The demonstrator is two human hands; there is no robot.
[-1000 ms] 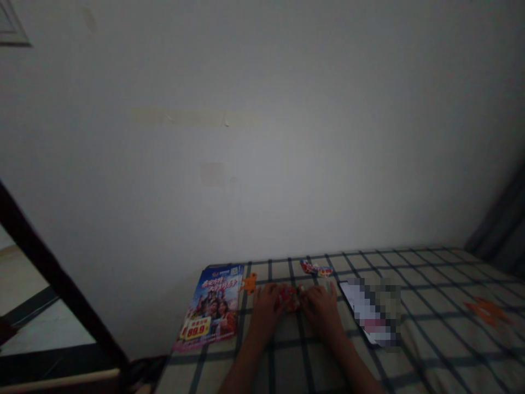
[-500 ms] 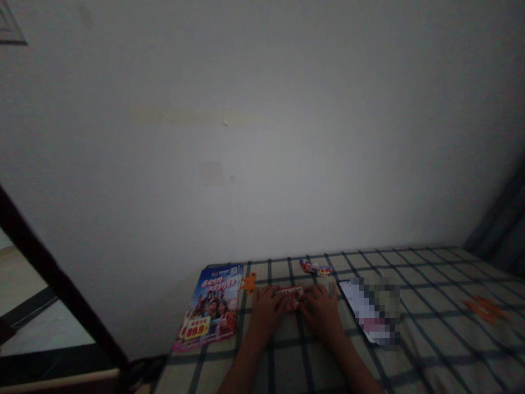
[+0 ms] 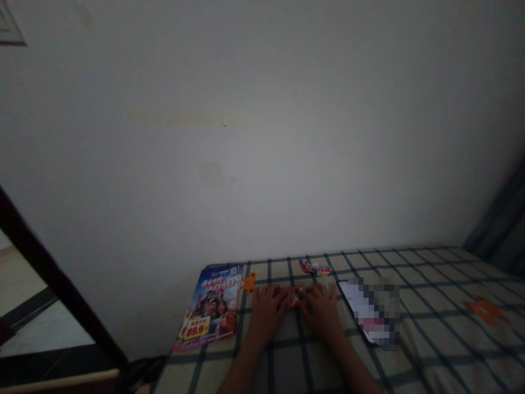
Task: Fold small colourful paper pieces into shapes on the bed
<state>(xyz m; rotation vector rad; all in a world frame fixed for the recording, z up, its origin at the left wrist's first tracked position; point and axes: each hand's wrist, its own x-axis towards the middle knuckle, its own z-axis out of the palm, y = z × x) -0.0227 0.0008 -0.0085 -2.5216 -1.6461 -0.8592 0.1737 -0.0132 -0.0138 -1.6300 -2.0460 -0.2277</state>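
Note:
My left hand [image 3: 266,309] and my right hand [image 3: 321,309] lie close together on a checked sheet [image 3: 430,334]. Their fingers curl over a small red paper piece [image 3: 292,295] pressed down between them. The piece is mostly hidden under the fingertips. A colourful leaflet [image 3: 211,305] lies just left of my left hand. A blurred-out flat thing [image 3: 371,312] lies just right of my right hand.
A small red and blue wrapper [image 3: 315,268] lies beyond the hands near the plain wall [image 3: 262,137]. An orange shape [image 3: 248,283] shows on the sheet by the leaflet. A dark bed-frame bar [image 3: 53,284] slants at the left; another dark post [image 3: 498,224] stands at the right.
The red piece between my fingers looks flatter and smaller now than one second ago. Both hands stayed in the same spot with only the fingers shifting.

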